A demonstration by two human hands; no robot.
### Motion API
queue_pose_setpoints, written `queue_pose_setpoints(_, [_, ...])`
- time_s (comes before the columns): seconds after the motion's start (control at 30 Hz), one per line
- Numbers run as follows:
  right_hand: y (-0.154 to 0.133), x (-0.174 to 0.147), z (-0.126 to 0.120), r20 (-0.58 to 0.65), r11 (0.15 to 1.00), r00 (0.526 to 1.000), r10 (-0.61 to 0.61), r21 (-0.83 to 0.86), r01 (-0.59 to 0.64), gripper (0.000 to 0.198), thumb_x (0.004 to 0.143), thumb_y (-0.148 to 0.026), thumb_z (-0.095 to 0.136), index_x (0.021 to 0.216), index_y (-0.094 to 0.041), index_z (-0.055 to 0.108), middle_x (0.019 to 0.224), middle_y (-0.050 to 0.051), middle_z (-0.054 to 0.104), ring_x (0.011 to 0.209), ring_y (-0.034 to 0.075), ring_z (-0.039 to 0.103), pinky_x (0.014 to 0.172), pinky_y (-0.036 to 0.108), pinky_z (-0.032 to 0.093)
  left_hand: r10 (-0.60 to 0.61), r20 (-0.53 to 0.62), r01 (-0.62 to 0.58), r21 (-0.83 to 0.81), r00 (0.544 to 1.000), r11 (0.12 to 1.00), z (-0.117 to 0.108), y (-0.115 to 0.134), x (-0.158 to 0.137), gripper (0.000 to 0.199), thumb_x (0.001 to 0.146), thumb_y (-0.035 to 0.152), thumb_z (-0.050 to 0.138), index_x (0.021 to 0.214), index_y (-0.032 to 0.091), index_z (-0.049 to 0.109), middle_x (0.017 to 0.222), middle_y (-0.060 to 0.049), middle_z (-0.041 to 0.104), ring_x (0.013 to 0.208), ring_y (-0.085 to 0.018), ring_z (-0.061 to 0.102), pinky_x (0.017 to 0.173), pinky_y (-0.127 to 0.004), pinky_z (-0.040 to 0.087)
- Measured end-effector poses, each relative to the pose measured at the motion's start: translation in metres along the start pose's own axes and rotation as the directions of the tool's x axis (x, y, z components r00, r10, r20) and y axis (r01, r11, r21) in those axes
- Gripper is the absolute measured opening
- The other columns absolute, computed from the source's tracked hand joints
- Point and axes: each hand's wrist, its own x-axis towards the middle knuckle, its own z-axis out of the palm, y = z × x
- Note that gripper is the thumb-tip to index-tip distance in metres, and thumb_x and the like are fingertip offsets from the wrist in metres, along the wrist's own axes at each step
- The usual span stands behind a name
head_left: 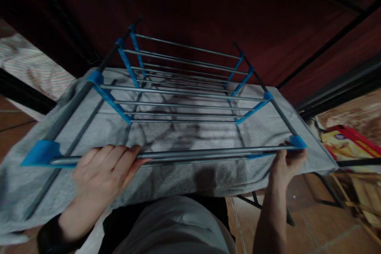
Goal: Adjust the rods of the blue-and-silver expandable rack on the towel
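Note:
A metal rack [184,94] of grey tubes with blue plastic joints lies across a table draped with a grey cloth. My left hand [104,172] wraps its fingers over the rack's nearest rods, close to the left blue corner piece [41,153]. At the other end, my right hand [286,162] grips the same near rods beside the right blue corner piece [297,142]. Several tiers of rods extend away from me between the two side poles.
The grey cloth [190,178] hangs over the table's front edge, close to my body. A dark red surface [190,8] rises behind the rack. On the right are a red and yellow box [351,143] and wooden slats [367,198]; striped fabric [29,63] lies at left.

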Motion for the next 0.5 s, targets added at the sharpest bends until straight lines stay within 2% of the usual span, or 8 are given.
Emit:
queue_pose_setpoints(0.2, [-0.0004, 0.0022, 0.0002, -0.009, 0.999, 0.999, -0.043, 0.023, 0.043, 0.056, 0.079, -0.042, 0.064, 0.130, -0.022, 0.053, 0.135, 0.017, 0.062, 0.124, 0.032, 0.062, 0.112, 0.054, 0.047, -0.007, 0.027, 0.006, 0.025, 1.000, 1.000, -0.0025, -0.0002, 0.0020, 0.018, 0.096, 0.034, 0.069, 0.098, 0.017, 0.064, 0.073, -0.001, 0.061, 0.071, -0.020, 0.051, 0.065, -0.033, 0.036])
queue_pose_setpoints(0.4, [0.0005, 0.0018, -0.0007, -0.003, 0.999, 0.999, -0.032, 0.014, 0.032, 0.056, 0.079, -0.040, 0.063, 0.130, -0.019, 0.053, 0.133, 0.017, 0.062, 0.123, 0.032, 0.063, 0.111, 0.053, 0.048, -0.004, 0.031, 0.004, 0.021, 1.000, 1.000, -0.0005, -0.0020, 0.0006, 0.007, 0.095, 0.022, 0.067, 0.095, 0.018, 0.062, 0.073, -0.001, 0.061, 0.070, -0.020, 0.050, 0.064, -0.034, 0.034])
queue_pose_setpoints(0.5, [-0.0019, 0.0014, 0.0003, -0.005, 0.999, 1.000, -0.023, 0.036, 0.023, 0.056, 0.079, -0.040, 0.063, 0.129, -0.018, 0.052, 0.133, 0.018, 0.061, 0.123, 0.032, 0.063, 0.111, 0.054, 0.047, -0.007, 0.036, 0.006, 0.021, 0.999, 1.000, 0.0008, -0.0032, -0.0004, 0.011, 0.096, 0.029, 0.067, 0.097, 0.019, 0.062, 0.074, -0.002, 0.061, 0.072, -0.022, 0.051, 0.065, -0.034, 0.034])
